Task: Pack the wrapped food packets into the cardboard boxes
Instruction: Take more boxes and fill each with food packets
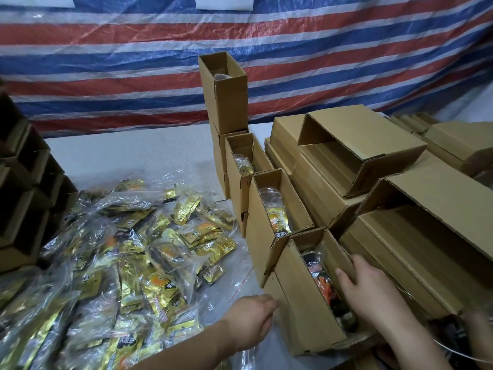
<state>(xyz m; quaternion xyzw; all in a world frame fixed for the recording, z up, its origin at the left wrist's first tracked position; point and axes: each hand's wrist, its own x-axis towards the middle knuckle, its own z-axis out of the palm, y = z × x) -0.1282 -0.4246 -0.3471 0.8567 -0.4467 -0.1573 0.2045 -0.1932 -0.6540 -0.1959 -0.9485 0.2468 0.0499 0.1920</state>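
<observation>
Resting flat on the near brown corrugated cardboard box (306, 313), your right hand (373, 292) presses its glossy packet (324, 281); your left hand (250, 319) touches its left wall, fingers relaxed.

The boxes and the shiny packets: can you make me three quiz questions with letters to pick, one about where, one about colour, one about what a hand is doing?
1. Where is the pile of packets?
A. left of the open boxes
B. on top of the boxes
C. on the striped sheet

2. What colour are most loose packets?
A. green
B. gold
C. pink

3. What is the right hand doing?
A. waving in the air
B. resting on the nearest box
C. holding a cup

Answers: 1 A, the pile lies on the table left of the box row. 2 B, the wrappers shine gold. 3 B, its fingers lie over the box's open top.
</observation>
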